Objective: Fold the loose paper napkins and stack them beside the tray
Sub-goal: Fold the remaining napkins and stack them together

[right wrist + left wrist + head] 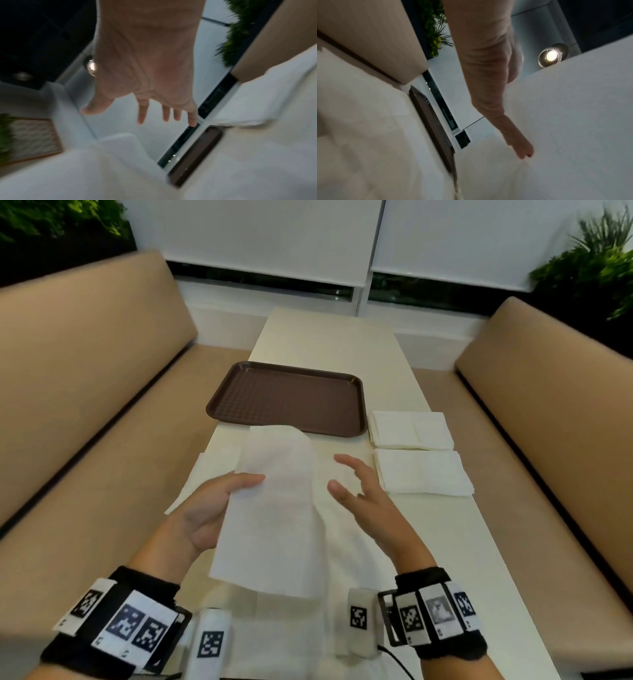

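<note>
My left hand (209, 508) pinches a napkin (274, 508) by its left edge, thumb on top, held up over the table (342, 344). My right hand (363, 494) is beside it w/ fingers spread wide, holding nothing. More loose napkins (202, 474) lie flat underneath. Further right, two folded stacks (421, 453) sit just beside the brown tray (287, 398).

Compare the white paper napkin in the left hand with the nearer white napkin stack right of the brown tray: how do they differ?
The held white paper napkin is one long, limp sheet lifted off the table; the nearer white napkin stack is several folded layers lying flat. The left hand pinches the sheet's edge; the stack is untouched, and the right hand hovers open. Both are white paper.
</note>
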